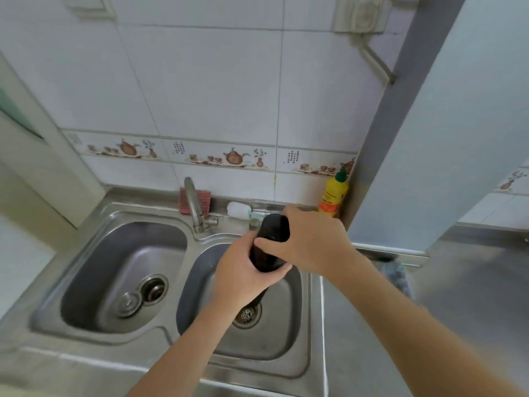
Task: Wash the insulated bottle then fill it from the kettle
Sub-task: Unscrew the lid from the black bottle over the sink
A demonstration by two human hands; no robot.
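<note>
From the head camera, the black bottle [269, 242] is held in the air above the right basin [289, 339] of the steel sink, gripped by both hands at once. The left hand [243, 276] wraps round the bottle's lower part from the near side, its thumb lying across the bottom end. The right hand [309, 239] closes over the upper part from the right, thumb pressed on the dark side facing the camera and fingers curled behind. The bottle tilts, its top leaning away toward the wall. Both forearms reach in from the lower edge and meet over that basin, bare to the elbow.

The sink has two basins: the left basin [94, 282] holds a drain and a loose metal plug [130, 303] beside it; the right one shows a strainer drain [246, 315] directly below the bottle. One tap [194, 204] stands behind the sink between the basins. Behind the tap leans one red scouring pad [200, 199]; right of the tap lies one white brush [239, 210]. One yellow squeeze bottle [333, 194] stands at the sink's far right corner.
</note>
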